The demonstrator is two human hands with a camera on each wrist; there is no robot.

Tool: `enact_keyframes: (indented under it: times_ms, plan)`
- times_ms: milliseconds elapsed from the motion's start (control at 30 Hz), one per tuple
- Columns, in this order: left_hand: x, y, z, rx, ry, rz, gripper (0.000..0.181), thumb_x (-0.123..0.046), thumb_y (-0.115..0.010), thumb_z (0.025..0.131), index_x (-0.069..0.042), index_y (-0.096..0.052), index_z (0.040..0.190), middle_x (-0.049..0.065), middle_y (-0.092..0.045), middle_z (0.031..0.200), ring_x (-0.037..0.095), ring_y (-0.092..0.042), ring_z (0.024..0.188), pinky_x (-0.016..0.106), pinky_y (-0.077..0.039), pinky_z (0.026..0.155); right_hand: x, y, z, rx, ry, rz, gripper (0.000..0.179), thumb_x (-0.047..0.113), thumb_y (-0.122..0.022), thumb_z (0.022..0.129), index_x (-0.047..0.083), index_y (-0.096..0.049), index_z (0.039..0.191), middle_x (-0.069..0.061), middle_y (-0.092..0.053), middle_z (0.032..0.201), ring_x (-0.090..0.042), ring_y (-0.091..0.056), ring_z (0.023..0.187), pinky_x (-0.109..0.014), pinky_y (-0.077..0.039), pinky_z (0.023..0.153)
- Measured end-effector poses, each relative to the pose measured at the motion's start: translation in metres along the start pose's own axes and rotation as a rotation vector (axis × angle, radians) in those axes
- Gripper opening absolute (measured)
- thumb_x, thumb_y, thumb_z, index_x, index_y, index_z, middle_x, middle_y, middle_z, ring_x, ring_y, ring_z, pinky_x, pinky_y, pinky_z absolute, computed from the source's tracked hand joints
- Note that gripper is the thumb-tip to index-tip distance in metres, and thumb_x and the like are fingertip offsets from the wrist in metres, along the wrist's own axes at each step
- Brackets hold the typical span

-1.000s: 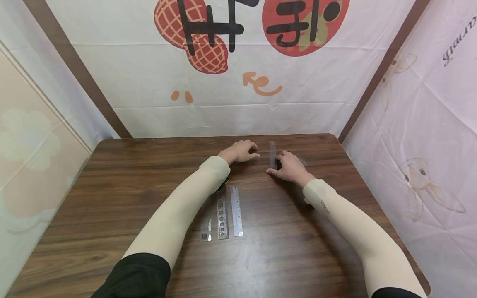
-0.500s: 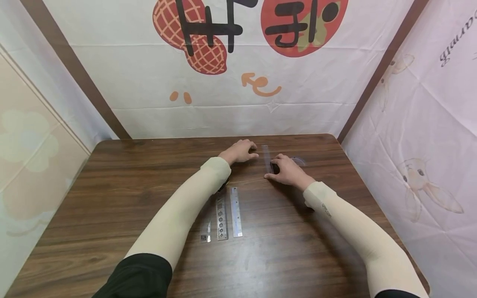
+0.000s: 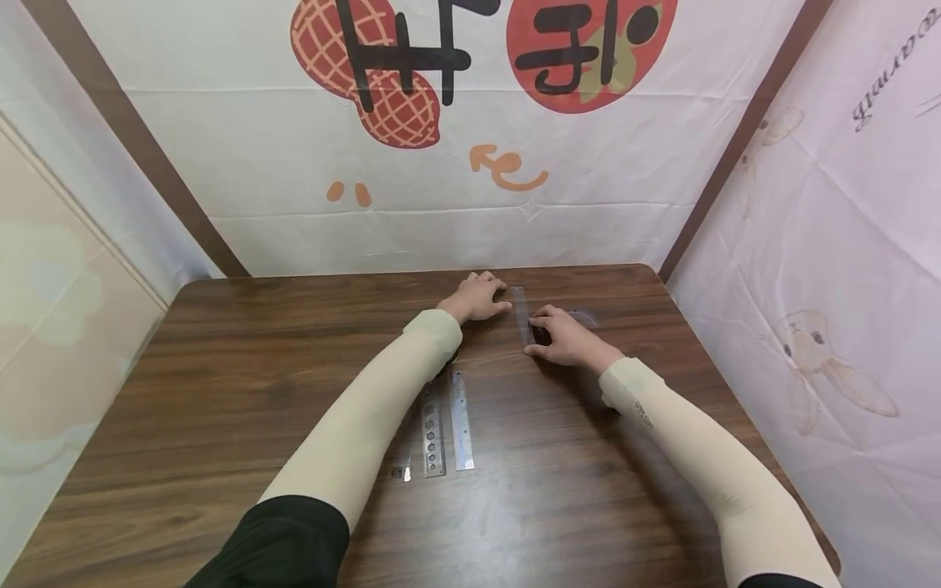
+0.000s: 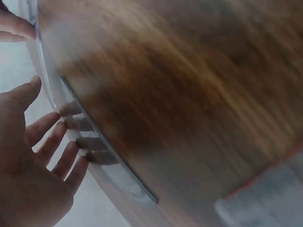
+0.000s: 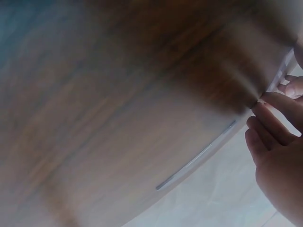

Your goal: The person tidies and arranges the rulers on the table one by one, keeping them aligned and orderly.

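In the head view, my right hand [image 3: 568, 337] pinches the near part of a clear ruler [image 3: 520, 306], thumb at its lower end and fingers at its right edge. Just left of the ruler's far end, my left hand [image 3: 476, 297] rests low over the table with fingers spread. The left wrist view shows those fingers extended at a clear, dark-edged strip [image 4: 109, 146] whose kind I cannot tell. A clear protractor [image 3: 584, 317] lies beyond my right hand, partly covered by it. The right wrist view has my right fingertips [image 5: 258, 106] at the ruler.
Nearer on the wooden table [image 3: 559, 490] lie a bluish clear ruler [image 3: 461, 420], a stencil ruler with hexagon holes [image 3: 433, 441] and another clear piece [image 3: 401, 473], partly hidden by my left arm. A printed curtain [image 3: 412, 237] hangs behind the table's far edge.
My right hand has slid the clear ruler left and slightly nearer, and it now tilts a little. More of the protractor shows. My left hand has spread its fingers but stays about where it was.
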State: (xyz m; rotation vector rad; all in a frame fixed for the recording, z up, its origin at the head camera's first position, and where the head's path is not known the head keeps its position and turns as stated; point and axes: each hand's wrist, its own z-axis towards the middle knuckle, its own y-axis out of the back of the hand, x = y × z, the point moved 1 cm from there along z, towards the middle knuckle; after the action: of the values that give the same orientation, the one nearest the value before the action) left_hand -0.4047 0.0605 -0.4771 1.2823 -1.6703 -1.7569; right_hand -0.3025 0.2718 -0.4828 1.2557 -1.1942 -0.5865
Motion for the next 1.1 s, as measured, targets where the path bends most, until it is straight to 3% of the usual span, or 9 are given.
enact_keyframes:
  times_ms: [333, 533, 767, 1100]
  plan:
    - [-0.0067, 0.0014, 0.0044, 0.011, 0.037, 0.013, 0.065, -0.05, -0.055, 0.111, -0.019, -0.04, 0.167, 0.008, -0.034, 0.169, 0.035, -0.033, 0.145, 0.051, -0.027, 0.123, 0.0001, 0.0046, 0.0008, -0.01, 0.033, -0.006, 0.072, 0.037, -0.073, 0.105, -0.007, -0.048, 0.156, -0.024, -0.045, 0.157, -0.042, -0.046, 0.146, -0.056, -0.042, 0.118]
    - [-0.0035, -0.0012, 0.0072, 0.022, 0.046, -0.003, 0.065, -0.048, -0.054, 0.112, -0.019, -0.039, 0.168, 0.007, -0.034, 0.169, 0.035, -0.031, 0.148, 0.052, -0.024, 0.126, 0.0001, 0.0055, 0.0001, 0.004, 0.032, -0.015, 0.072, 0.037, -0.073, 0.105, -0.006, -0.048, 0.157, -0.024, -0.046, 0.157, -0.042, -0.046, 0.145, -0.056, -0.042, 0.118]
    - [-0.0032, 0.0001, 0.0008, -0.012, 0.026, -0.015, 0.061, -0.046, -0.056, 0.112, -0.017, -0.045, 0.164, 0.009, -0.04, 0.165, 0.035, -0.036, 0.145, 0.052, -0.028, 0.123, 0.0009, 0.0039, -0.0018, 0.01, 0.026, -0.003, 0.07, 0.038, -0.072, 0.105, -0.003, -0.049, 0.158, -0.024, -0.045, 0.158, -0.043, -0.045, 0.146, -0.057, -0.041, 0.119]
    - [0.0023, -0.0018, 0.0102, 0.033, 0.079, -0.133, 0.053, -0.04, -0.055, 0.113, -0.021, -0.048, 0.162, 0.008, -0.035, 0.168, 0.036, -0.029, 0.15, 0.052, -0.022, 0.125, -0.0006, 0.0041, -0.0021, -0.007, 0.06, -0.007, 0.069, 0.037, -0.074, 0.104, -0.004, -0.051, 0.155, -0.024, -0.05, 0.152, -0.042, -0.05, 0.141, -0.056, -0.045, 0.115]
